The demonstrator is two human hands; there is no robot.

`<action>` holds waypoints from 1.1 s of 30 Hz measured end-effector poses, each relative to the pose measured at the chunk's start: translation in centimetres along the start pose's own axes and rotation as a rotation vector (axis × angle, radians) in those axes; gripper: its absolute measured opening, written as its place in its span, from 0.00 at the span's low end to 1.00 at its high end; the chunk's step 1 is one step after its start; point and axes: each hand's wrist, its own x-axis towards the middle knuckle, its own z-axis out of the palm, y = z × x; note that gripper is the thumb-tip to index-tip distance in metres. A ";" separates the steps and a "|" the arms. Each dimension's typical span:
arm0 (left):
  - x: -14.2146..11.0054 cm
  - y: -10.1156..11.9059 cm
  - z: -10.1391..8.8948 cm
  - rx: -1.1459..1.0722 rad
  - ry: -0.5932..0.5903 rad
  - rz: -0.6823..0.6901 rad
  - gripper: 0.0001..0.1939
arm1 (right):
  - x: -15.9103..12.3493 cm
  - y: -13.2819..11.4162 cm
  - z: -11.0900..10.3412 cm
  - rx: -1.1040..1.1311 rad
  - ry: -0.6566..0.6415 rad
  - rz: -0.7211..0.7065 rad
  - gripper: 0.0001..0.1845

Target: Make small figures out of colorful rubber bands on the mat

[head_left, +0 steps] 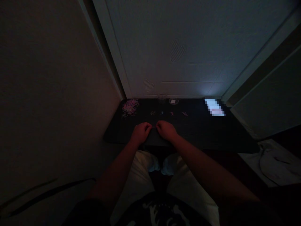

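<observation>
the thin piece (154, 127) between the fingers (148, 126) is too small to tell, the bright rectangle (214, 107) blurred.

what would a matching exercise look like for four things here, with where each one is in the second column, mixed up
Things
1. pile of small pieces
2. bright pixelated patch
3. round item with a white square
4. left hand

Places
A. toward the far right of the table
B. over the near side of the table, fingers bent in
C. at the far left corner of the table
D. by the far edge, just right of a clear container

Right pairs: 1-C, 2-A, 3-D, 4-B
</observation>
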 end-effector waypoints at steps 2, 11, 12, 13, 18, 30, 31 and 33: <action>0.0 0.1 0.0 -0.012 -0.007 -0.002 0.11 | 0.2 0.8 -0.3 0.074 0.014 -0.021 0.06; 1.4 0.4 0.5 -0.111 0.026 -0.019 0.10 | 0.3 2.2 -0.7 0.329 0.077 -0.017 0.07; 1.7 0.6 0.6 -0.142 0.038 -0.039 0.10 | 0.4 2.3 -0.6 0.347 0.084 -0.011 0.07; 2.0 0.8 0.7 -0.173 0.048 -0.062 0.10 | 0.4 2.4 -0.6 0.371 0.088 0.000 0.07; 2.7 2.0 1.6 -0.212 0.046 -0.112 0.11 | 0.7 3.0 -0.3 0.586 0.072 0.085 0.08; 1.8 2.2 1.8 -0.172 0.018 -0.018 0.13 | 0.1 2.9 -0.6 0.665 0.024 0.065 0.09; 1.8 2.2 1.8 -0.188 0.017 -0.015 0.13 | 0.0 2.8 -0.7 0.648 0.021 0.059 0.09; 1.9 2.2 1.8 -0.220 0.019 -0.008 0.12 | 0.0 2.8 -0.7 0.631 0.018 0.047 0.09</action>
